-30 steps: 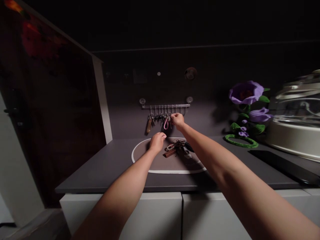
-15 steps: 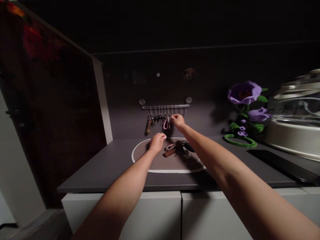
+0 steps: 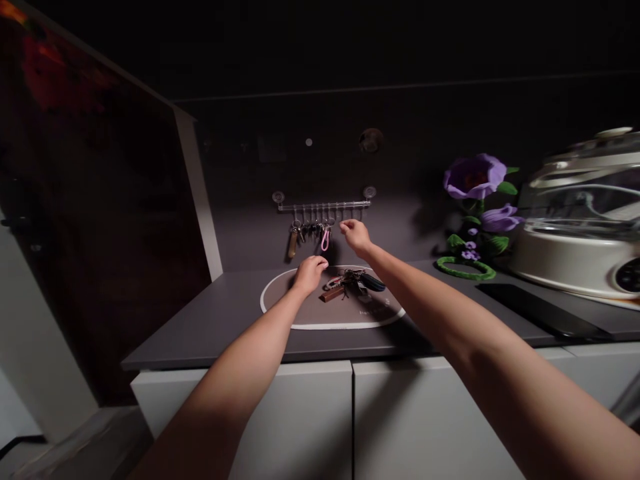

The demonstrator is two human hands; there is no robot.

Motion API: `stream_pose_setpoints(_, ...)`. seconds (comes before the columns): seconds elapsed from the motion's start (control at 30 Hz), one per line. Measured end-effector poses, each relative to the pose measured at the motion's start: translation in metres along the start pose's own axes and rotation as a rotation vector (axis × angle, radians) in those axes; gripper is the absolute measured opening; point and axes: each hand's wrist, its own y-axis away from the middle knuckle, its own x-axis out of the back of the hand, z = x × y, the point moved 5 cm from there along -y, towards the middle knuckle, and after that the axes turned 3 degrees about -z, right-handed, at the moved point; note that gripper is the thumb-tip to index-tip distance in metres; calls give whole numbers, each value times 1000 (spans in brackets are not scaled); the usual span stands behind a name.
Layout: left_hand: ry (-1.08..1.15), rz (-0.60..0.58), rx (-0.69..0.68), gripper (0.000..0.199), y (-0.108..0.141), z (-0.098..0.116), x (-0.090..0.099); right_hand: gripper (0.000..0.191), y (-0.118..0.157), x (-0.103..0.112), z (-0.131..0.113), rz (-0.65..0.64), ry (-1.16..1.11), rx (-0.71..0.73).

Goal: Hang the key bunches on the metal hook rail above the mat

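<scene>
A clear rail [image 3: 325, 205] with several hooks is fixed to the back wall. From its left part hang several keys [image 3: 315, 230], a brown key fob [image 3: 293, 244] and a pink loop [image 3: 325, 239]. My right hand [image 3: 356, 237] is just right of the pink loop, apart from it, with fingertips pinched together and nothing visible in them. Over the left part of an oval mat [image 3: 280, 310] is my left hand [image 3: 309, 273], fingers loosely closed, nothing seen in it. A pile of keys [image 3: 353, 279] with a brown block-shaped fob [image 3: 333, 294] lies on the mat.
Purple fabric flowers [image 3: 476, 177] with a green ring base [image 3: 465, 268] stand at the right. Beside them is a cream appliance [image 3: 575, 257] with a clear upper part. A flat black object [image 3: 543, 311] lies in front of it on the dark counter [image 3: 210, 327].
My right hand has drawn back a little from the hanging keys beside the pink loop. The left hand stays over the mat. The view has shifted slightly.
</scene>
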Motion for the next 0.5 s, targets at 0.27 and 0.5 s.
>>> stream_pose_setpoints(0.27,-59,-37,-21,17,0,4,0,18,23,8,-6,-53,-45,65)
stream_pose_setpoints(0.5,-60,-90,-52,16,4,12,1,18,54,13,9,-103,-136,7)
